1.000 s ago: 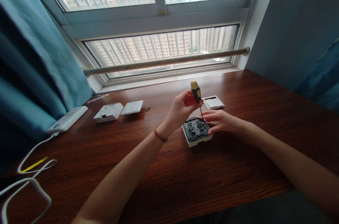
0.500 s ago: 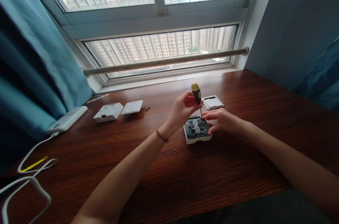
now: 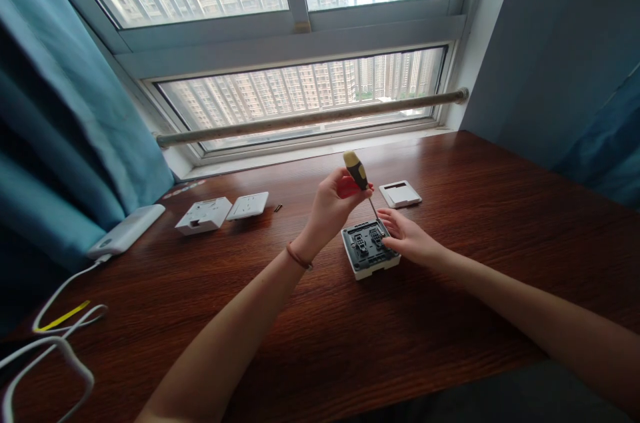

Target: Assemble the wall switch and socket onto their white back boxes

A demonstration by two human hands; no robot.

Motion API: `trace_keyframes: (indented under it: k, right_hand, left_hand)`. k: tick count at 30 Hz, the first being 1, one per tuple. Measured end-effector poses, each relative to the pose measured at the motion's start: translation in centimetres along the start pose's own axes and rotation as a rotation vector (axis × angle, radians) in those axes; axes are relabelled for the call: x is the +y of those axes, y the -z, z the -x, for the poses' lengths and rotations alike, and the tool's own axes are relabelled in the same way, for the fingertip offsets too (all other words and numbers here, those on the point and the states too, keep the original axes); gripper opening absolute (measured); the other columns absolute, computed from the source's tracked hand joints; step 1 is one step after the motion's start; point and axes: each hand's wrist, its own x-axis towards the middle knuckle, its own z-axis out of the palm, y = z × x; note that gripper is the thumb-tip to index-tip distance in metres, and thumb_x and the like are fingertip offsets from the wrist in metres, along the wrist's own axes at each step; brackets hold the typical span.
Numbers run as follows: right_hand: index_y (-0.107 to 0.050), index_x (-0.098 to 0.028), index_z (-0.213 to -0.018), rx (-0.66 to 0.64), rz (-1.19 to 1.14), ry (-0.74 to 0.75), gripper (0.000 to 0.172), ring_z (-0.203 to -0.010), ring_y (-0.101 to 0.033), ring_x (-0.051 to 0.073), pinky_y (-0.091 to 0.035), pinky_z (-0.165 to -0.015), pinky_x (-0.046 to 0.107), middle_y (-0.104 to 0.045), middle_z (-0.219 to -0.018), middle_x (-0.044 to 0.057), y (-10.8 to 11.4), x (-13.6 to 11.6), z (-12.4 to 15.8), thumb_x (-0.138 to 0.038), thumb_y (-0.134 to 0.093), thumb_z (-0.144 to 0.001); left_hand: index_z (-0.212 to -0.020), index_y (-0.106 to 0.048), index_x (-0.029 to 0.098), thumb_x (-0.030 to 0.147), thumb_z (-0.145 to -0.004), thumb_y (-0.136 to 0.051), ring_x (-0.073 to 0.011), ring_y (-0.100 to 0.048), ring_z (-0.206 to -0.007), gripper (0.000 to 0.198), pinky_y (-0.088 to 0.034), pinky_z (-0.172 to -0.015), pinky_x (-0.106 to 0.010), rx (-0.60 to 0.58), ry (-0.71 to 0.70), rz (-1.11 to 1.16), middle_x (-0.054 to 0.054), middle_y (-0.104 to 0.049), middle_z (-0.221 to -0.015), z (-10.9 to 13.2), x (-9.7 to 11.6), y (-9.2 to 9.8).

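L hand [image 3: 334,202], closed round a yellow-and-black-handled screwdriver [image 3: 356,170], is up-L of the square dark-grey plastic plate [image 3: 369,247] atop a white box [image 3: 364,272] on brown wood table [image 3: 350,343]. Shaft slants down-R to plate's far-R edge. R hand [image 3: 409,236], nearer, half-curled there; can't tell if pinching. Plate: flat, 2 raised blk fittings.

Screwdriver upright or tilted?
Tilted: the screwdriver, in the left hand, leans, its top left of its tip in the view.
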Motion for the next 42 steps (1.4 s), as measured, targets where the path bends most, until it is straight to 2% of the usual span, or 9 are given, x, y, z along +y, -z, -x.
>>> trace_keyframes:
  k: [4, 10, 13, 15, 18, 20, 23, 33, 42]
  right_hand:
    - [-0.047, -0.021, -0.117, 0.05, -0.078, -0.014, 0.055, -0.116, -0.047, 0.024, -0.036, -0.1, 0.039, -0.056, -0.118, 0.006, -1.3, 0.2, 0.6, -0.012, -0.053, -0.062]
    - [-0.051, -0.02, -0.117, -0.039, -0.341, -0.117, 0.061, -0.094, -0.058, 0.02, -0.046, -0.078, 0.03, -0.063, -0.103, 0.003, -1.8, -0.9, 1.2, -0.007, -0.05, -0.057]
    - [-0.055, -0.02, -0.112, -0.022, -0.367, -0.13, 0.059, -0.093, -0.058, 0.018, -0.045, -0.075, 0.026, -0.065, -0.1, 0.002, -1.7, -1.3, 1.1, -0.006, -0.05, -0.055]
    - [-0.06, -0.018, -0.104, 0.036, -0.321, -0.144, 0.047, -0.09, -0.058, 0.019, -0.045, -0.075, 0.027, -0.065, -0.095, 0.003, -1.2, -1.6, 0.8, -0.01, -0.052, -0.059]
    - [-0.065, -0.014, -0.088, 0.119, -0.048, -0.171, 0.023, -0.075, -0.059, 0.017, -0.046, -0.063, 0.026, -0.065, -0.08, 0.005, 0.1, -1.8, 0.0, -0.023, -0.055, -0.069]
    - [-0.066, -0.014, -0.086, 0.065, 0.153, -0.24, 0.023, -0.055, -0.053, 0.013, -0.04, -0.047, 0.022, -0.06, -0.062, 0.002, 0.9, -1.8, -0.6, -0.03, -0.058, -0.071]
    - [-0.064, -0.014, -0.085, -0.088, 0.243, -0.348, 0.026, -0.037, -0.038, 0.007, -0.025, -0.034, 0.018, -0.046, -0.046, -0.005, 1.4, -1.7, -1.3, -0.036, -0.059, -0.071]
    - [-0.051, -0.015, -0.057, -0.152, 0.152, -0.275, 0.02, -0.033, -0.029, 0.005, -0.017, -0.034, 0.018, -0.035, -0.038, -0.008, 0.3, -1.9, -1.2, -0.031, -0.049, -0.07]
    - [-0.058, -0.013, -0.069, -0.189, 0.103, -0.299, 0.017, -0.034, -0.03, 0.005, -0.017, -0.035, 0.018, -0.042, -0.043, -0.007, 0.0, -1.9, -1.5, -0.026, -0.048, -0.069]
  left_hand:
    - [-0.086, -0.056, 0.014, 0.022, -0.065, -0.073, -0.016, -0.067, -0.078, 0.028, -0.054, -0.078, -0.03, 0.018, -0.001, 0.006, -0.005, -0.07, -0.081, 0.0, 0.0, 0.0]
    - [-0.086, -0.055, 0.014, 0.021, -0.067, -0.072, -0.0154, -0.066, -0.08, 0.026, -0.054, -0.079, -0.03, 0.012, -0.007, -0.001, -0.005, -0.07, -0.083, 0.0, -0.2, 0.0]
    - [-0.087, -0.055, 0.014, 0.02, -0.067, -0.072, -0.015, -0.066, -0.08, 0.026, -0.054, -0.079, -0.029, 0.014, -0.015, -0.009, -0.005, -0.069, -0.083, 0.0, -0.2, 0.0]
    - [-0.086, -0.056, 0.014, 0.02, -0.067, -0.071, -0.0151, -0.066, -0.08, 0.026, -0.054, -0.079, -0.029, 0.016, -0.014, -0.02, -0.005, -0.069, -0.083, 0.0, -0.2, 0.1]
    - [-0.087, -0.055, 0.015, 0.021, -0.067, -0.071, -0.0154, -0.066, -0.08, 0.026, -0.054, -0.079, -0.03, 0.016, -0.006, -0.029, -0.005, -0.069, -0.084, 0.0, -0.1, 0.1]
    - [-0.087, -0.055, 0.015, 0.022, -0.067, -0.071, -0.0154, -0.066, -0.08, 0.026, -0.054, -0.08, -0.031, 0.017, -0.001, -0.026, -0.005, -0.069, -0.084, 0.0, 0.0, 0.0]
    - [-0.086, -0.055, 0.015, 0.023, -0.066, -0.072, -0.0152, -0.066, -0.078, 0.027, -0.055, -0.079, -0.031, 0.018, 0.003, -0.025, -0.005, -0.069, -0.083, 0.1, 0.0, 0.0]
    - [-0.085, -0.055, 0.015, 0.023, -0.065, -0.073, -0.0148, -0.067, -0.078, 0.028, -0.055, -0.079, -0.03, -0.014, 0.025, -0.023, -0.004, -0.069, -0.082, 0.1, 0.3, -0.2]
    - [-0.085, -0.055, 0.015, 0.022, -0.064, -0.073, -0.015, -0.067, -0.077, 0.028, -0.055, -0.078, -0.03, -0.018, 0.03, -0.007, -0.004, -0.07, -0.082, 0.1, 0.1, -0.2]
